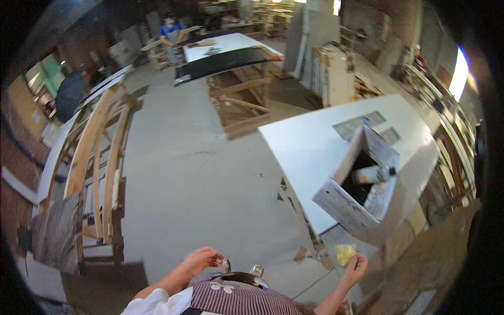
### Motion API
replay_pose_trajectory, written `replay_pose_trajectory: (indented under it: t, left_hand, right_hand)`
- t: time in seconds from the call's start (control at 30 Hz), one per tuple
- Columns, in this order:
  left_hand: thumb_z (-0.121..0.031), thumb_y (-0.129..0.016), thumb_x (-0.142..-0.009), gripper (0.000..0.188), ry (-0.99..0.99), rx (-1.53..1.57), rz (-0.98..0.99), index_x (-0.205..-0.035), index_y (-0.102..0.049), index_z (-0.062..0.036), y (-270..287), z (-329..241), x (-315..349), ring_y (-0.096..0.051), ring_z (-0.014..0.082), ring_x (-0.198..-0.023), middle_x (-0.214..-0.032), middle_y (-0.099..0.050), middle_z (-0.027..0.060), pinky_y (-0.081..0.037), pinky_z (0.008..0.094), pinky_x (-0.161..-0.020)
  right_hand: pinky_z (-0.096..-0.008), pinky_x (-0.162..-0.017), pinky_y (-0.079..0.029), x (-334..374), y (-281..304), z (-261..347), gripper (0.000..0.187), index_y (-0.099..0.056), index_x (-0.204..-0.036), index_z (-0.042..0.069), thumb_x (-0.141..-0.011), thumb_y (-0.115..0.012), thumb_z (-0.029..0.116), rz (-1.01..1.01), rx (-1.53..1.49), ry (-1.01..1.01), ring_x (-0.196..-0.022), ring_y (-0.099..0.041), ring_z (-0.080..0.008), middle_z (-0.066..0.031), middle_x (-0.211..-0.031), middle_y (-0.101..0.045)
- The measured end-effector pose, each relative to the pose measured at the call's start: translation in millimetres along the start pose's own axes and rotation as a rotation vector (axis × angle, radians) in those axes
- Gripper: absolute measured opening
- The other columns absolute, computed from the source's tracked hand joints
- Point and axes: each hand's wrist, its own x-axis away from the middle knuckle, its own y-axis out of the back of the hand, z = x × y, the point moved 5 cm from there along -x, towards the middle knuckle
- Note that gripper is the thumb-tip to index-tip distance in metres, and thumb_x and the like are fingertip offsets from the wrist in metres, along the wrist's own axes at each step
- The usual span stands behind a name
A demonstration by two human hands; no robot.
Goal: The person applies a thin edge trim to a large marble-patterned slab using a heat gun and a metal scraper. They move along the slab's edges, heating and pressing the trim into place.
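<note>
Workshop floor (173, 184), white panel (302, 144) — right hand (356, 268) pinching packet (344, 254); left hand (201, 260) apart, grip unclear.

Left hand (202, 260) loosely curled; right hand (355, 269) pinching, well apart.

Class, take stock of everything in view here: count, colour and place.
panel: one, white, right
box: one, whitish, on panel
bottle: one, pale, in box
far table: one, black and white, upper centre
beams: several, light brown, left
upright boards: several, grey, upper right
co-worker: one, in blue, beside far table
floor: one, grey, centre
small item: one, yellow, in right hand
shoes: two, pale, bottom
apron: one, striped, bottom
left hand: one, bare, bottom centre
right hand: one, bare, bottom right
</note>
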Motion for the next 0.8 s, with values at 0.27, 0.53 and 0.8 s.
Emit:
replay_pose_trajectory:
  t: [0.27,0.53,0.8]
  left_hand:
    - [-0.024,-0.055,-0.096,0.024,-0.064,-0.224,-0.184,-0.085,-0.062,-0.0042,50.0,22.5,45.0,-0.064,0.0190,-0.090,-0.091,-0.068,0.0103,-0.049,0.0326,-0.083]
    - [-0.027,-0.055,-0.095,0.027,-0.256,0.037,-0.450,-0.082,-0.063,-0.0044,174.9,72.1,132.6,-0.064,0.0169,-0.087,-0.088,-0.068,0.0078,-0.049,0.0312,-0.081]
    - [-0.024,-0.053,-0.093,0.023,-0.457,0.228,-0.671,-0.088,-0.064,-0.0042,306.2,135.5,205.3,-0.063,0.0149,-0.078,-0.087,-0.069,0.0056,-0.051,0.0297,-0.073]
  right_hand:
    - [-0.0241,-0.054,-0.046,158.8,-201.6,26.2,0.018,-0.060,-0.108,0.001,-0.091,-0.061,0.007,0.989,0.020,-0.158,-0.059,-0.055,-0.0092,-0.0012,-0.078,-0.060]
    - [-0.0256,-0.066,-0.050,306.1,-299.9,64.8,0.017,-0.067,-0.096,-0.001,-0.087,-0.066,0.013,1.540,0.226,0.121,-0.071,-0.062,-0.0116,-0.0066,-0.077,-0.067]
    - [-0.0267,-0.064,-0.051,463.6,-364.5,124.4,0.017,-0.067,-0.088,-0.001,-0.085,-0.071,0.014,1.773,0.246,0.365,-0.066,-0.062,-0.0115,-0.0070,-0.075,-0.067]
